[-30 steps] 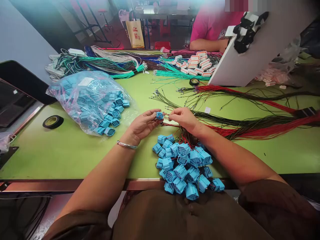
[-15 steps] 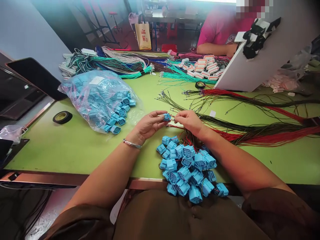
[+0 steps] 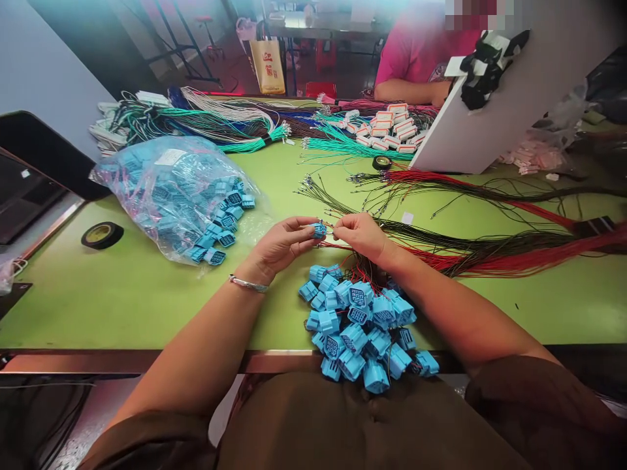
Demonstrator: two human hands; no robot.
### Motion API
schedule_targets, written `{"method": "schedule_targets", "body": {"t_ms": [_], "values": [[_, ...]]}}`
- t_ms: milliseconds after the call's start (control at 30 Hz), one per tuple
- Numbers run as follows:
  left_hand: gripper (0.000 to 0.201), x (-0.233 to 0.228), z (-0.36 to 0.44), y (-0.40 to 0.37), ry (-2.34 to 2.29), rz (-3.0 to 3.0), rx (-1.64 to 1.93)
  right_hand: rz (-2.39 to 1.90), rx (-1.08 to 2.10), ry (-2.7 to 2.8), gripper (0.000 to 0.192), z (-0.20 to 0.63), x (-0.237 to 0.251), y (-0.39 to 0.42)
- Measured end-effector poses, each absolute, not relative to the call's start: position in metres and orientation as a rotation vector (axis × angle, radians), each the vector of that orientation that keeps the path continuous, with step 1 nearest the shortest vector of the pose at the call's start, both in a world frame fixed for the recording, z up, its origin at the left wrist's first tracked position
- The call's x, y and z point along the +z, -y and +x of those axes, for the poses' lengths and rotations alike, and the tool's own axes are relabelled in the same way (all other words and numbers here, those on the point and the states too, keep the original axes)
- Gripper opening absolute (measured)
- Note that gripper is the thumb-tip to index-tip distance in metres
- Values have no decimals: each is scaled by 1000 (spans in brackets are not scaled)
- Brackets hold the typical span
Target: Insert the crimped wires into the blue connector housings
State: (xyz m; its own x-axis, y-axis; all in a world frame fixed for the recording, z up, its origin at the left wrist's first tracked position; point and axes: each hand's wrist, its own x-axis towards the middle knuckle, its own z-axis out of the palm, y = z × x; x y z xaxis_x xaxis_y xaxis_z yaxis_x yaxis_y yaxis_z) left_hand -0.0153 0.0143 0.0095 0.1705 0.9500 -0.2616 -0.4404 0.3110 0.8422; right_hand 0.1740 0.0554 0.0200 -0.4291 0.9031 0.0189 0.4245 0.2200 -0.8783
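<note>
Little has moved: blue connector [image 3: 319,229] is kept pinched in left hand [image 3: 281,246] fingers above the counter [image 3: 147,294], wire clamped by right hand [image 3: 360,235]; a misaligned terminal could be bent

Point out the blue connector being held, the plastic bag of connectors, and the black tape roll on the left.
blue connector [image 3: 319,229], head view, its visible face.
plastic bag [image 3: 161,186], head view, middle of bag.
black tape roll [image 3: 102,235], head view, its ring.

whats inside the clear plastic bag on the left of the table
The clear plastic bag is full of blue connectors, some spilling from its open mouth onto the green table. Those deeper in are blurred by the wrinkled plastic, so anything beneath them stays hidden.
</note>
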Motion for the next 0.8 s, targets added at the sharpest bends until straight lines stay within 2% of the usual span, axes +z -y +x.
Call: {"method": "schedule_targets", "body": {"t_ms": [133, 333, 667, 800], "values": [[32, 8, -9, -11, -936, 748, 1128, -1199, 1011, 2088, 22, 173, 17, -53], [36, 8, -8, -12, -957, 697, 1105, -1270, 1306, 1985, 16, 176, 20, -53], [34, 3, -2, -11, -949, 696, 1103, -1373, 1030, 2152, 18, 170, 26, -45], [35, 9, -3, -10, -884, 680, 1181, -1395, 1342, 2073, 16, 178, 42, -61]]}}
